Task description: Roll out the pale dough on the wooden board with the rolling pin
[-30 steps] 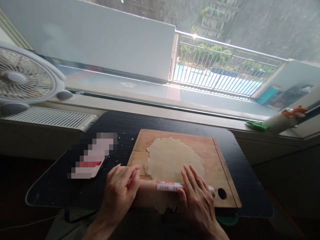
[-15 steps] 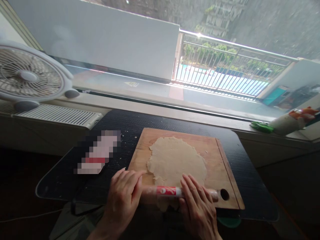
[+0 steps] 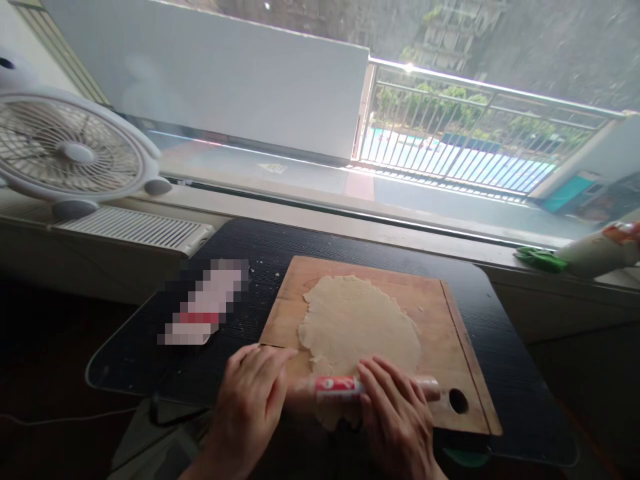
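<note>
A wooden rolling pin with a red and white label (image 3: 336, 385) lies across the near part of a flat sheet of dough (image 3: 360, 327). My left hand (image 3: 251, 393) is wrapped over the pin's left end, hiding it. On the right part of the pin rests my right hand (image 3: 397, 407), its fingers curled over the wood and the right tip showing past them. The dough is thin, roughly round and ragged-edged, on a wooden cutting board (image 3: 440, 347). A flap of it hangs below the pin at the board's near edge.
The board stands on a black table (image 3: 240, 240). A blurred-out pale packet (image 3: 210, 300) lies left of it, with crumbs nearby. A white fan (image 3: 77, 153) stands at the far left by the window. On the right sill are a green item (image 3: 543, 259) and a pale container (image 3: 590, 250).
The view has shifted slightly, so the board and table appear a little farther right. The pin has rolled slightly, its label turned. Both hands keep their grip on it.
</note>
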The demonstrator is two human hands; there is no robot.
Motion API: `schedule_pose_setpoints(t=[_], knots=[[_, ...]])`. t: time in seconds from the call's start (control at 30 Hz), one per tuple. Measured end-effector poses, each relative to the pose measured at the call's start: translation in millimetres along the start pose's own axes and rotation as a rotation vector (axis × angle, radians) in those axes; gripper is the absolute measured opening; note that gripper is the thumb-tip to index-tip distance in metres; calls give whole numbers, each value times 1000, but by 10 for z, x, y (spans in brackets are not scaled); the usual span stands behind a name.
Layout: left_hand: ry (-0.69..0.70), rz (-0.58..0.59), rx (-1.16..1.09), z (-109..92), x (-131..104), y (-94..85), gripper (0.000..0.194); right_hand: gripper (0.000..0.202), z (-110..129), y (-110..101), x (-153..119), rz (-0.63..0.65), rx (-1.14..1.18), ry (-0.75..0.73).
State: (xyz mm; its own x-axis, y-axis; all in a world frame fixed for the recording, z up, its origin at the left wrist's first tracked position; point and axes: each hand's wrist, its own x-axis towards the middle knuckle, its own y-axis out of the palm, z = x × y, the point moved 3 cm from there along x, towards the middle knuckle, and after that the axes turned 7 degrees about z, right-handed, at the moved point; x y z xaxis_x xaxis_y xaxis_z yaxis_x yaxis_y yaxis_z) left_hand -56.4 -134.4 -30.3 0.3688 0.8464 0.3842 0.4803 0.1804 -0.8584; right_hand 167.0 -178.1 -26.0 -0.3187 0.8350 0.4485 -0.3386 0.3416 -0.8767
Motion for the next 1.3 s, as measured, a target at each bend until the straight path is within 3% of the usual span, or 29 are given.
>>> schedule_pose_setpoints(t=[0.1,0.17,0.33,0.4,0.67,0.9,0.97,1.2,1.3], knots=[[7,-21,-33,-44,-259,-4,29,43,15,-56,-265,-64,44,-127],[-19,-43,-41,-32,-249,0,27,39,-9,-51,-240,-37,62,-104],[-69,-52,14,60,232,21,22,20,-98,88,374,126,108,92],[-52,-15,38,48,304,10,19,20,-124,112,541,144,126,110],[107,195,-43,-206,-268,-94,16,19,-223,53,403,123,151,75],[65,120,28,-113,-265,-89,25,26,37,341,1215,151,167,13],[52,104,53,-88,-299,-82,33,26,123,378,1315,158,158,-7],[33,148,46,-57,-431,-44,50,32,250,284,949,299,109,-37],[-18,140,27,-10,-361,-64,45,32,266,371,1111,290,96,-23]])
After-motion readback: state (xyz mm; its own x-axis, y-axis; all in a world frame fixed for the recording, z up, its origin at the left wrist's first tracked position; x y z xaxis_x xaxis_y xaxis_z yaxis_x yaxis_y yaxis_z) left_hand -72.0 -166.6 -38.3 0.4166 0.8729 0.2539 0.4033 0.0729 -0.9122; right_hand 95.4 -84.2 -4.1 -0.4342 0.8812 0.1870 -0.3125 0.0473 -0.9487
